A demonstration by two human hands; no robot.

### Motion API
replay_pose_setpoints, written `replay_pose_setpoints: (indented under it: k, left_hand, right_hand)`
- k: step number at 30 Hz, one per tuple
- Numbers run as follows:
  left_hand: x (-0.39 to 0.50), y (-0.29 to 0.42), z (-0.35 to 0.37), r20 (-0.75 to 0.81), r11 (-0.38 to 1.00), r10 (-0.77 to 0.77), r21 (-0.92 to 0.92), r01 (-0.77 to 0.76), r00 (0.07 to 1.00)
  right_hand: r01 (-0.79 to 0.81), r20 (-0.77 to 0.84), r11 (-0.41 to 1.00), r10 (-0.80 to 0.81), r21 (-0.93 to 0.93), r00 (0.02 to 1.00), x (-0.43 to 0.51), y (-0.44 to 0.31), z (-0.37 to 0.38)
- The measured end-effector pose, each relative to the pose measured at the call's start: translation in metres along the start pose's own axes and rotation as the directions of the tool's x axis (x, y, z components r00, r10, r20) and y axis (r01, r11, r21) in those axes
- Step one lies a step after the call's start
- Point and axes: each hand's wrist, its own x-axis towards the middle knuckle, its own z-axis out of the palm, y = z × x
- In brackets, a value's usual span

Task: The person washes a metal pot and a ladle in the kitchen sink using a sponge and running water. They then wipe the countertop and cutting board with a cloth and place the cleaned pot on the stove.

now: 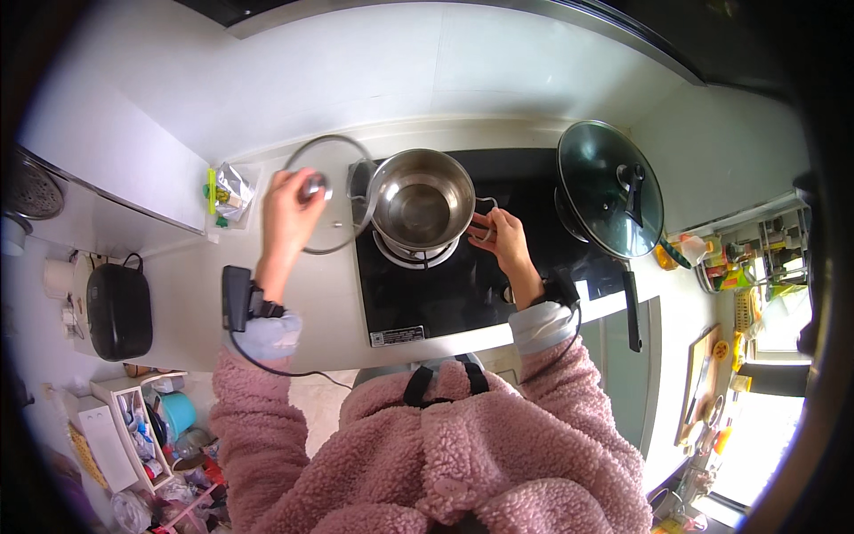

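My left hand (291,208) grips the dark knob of a glass pot lid (337,150), which is a little blurred. The lid is off to the left of a stainless steel pot (421,199), its right rim overlapping the pot's left side in view. The pot stands open-topped on the left burner of a black glass gas hob (434,300); its shiny inside shows, and whether it holds clear liquid I cannot tell. My right hand (500,237) has its fingers around the pot's right wire handle (488,201).
A pan with a glass lid (610,190) sits on the hob's right side, its black handle (632,310) reaching past the front edge. On the left counter are a clipped bag (232,190) and a black appliance (120,310). A wooden cutting board (698,380) lies far right.
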Motion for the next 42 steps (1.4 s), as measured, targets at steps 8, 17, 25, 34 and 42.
replay_pose_setpoints:
  k: [8,17,25,34,42]
  left_hand:
    - [0.016,0.068,0.091,0.264,0.977,0.14,0.12,-0.176,0.954]
    - [0.009,0.067,0.119,0.331,0.96,0.145,0.179,-0.213,0.932]
    - [0.004,0.073,0.121,0.341,0.961,0.167,0.155,-0.23,0.925]
    - [-0.001,0.074,0.119,0.367,0.962,0.15,0.159,-0.221,0.918]
    - [0.001,0.073,0.122,0.376,0.908,0.26,0.218,-0.358,0.889]
  right_hand:
    - [-0.037,0.047,0.999,0.036,0.017,0.998,0.001,-0.007,-0.001]
    - [-0.049,0.108,0.999,0.047,0.016,0.993,0.007,-0.008,-0.006]
    - [-0.083,0.115,0.996,0.08,0.023,0.99,0.011,-0.008,-0.008]
    - [-0.046,0.073,0.999,0.046,0.011,0.996,0.01,-0.001,-0.007]
    - [-0.013,0.06,0.996,0.018,-0.086,0.998,0.019,-0.003,-0.006]
